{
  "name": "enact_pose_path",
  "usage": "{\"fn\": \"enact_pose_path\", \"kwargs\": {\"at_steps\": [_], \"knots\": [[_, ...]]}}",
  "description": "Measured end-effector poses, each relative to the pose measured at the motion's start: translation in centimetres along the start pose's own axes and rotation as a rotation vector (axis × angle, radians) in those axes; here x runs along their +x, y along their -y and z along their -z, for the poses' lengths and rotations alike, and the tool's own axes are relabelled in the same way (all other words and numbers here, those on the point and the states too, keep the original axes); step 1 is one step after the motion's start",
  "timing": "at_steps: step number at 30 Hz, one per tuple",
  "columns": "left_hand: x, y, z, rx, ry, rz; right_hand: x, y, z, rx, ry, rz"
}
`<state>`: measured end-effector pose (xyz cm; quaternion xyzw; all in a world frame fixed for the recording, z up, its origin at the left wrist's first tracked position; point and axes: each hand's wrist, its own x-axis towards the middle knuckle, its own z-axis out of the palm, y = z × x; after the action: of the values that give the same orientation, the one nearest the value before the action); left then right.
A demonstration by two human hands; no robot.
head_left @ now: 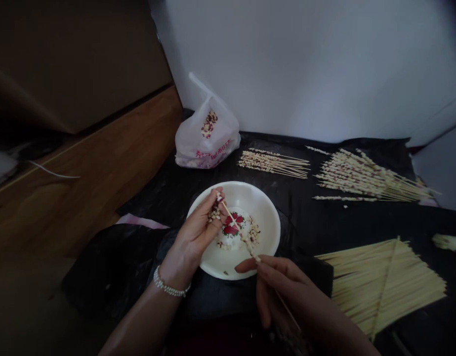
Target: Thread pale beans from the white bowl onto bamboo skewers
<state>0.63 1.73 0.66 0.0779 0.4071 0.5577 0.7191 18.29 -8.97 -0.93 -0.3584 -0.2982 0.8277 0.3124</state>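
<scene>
Over a white basin [269,202] with a red flower print, my left hand [198,225] is curled around a small heap of white and dark-red kernels [215,213]. My right hand [283,282] pinches a thin skewer [232,217] just past the basin's near right edge. Kernels are strung along part of that skewer, close to the right fingertips, and its upper end reaches the kernels in the left hand. Its lower end runs down below my right hand. Some loose kernels [254,231] lie on the basin's bottom.
A white plastic bag [209,143] of kernels stands behind the basin. Strung skewers lie in a smaller pile [272,163] and a larger pile [353,175] on black sheeting [294,198]. A tied bundle of bare sticks [387,282] is at right; a wooden board [83,183] runs along the left.
</scene>
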Motion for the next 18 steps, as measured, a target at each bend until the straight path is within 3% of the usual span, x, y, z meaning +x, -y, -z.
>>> {"fn": "enact_pose_path", "kwargs": {"at_steps": [4,9,18], "knots": [[-0.37,-1.19,-0.20,-0.142,-0.054,0.003,-0.01,0.15,0.39,-0.087,0.079,-0.065],[-0.52,-1.06,-0.40,-0.103,-0.051,-0.045,0.16,-0.13,0.22,-0.131,0.072,-0.057],[0.06,-0.74,-0.12,-0.080,-0.015,-0.100,-0.21,-0.68,-0.55,-0.117,-0.052,-0.016]]}}
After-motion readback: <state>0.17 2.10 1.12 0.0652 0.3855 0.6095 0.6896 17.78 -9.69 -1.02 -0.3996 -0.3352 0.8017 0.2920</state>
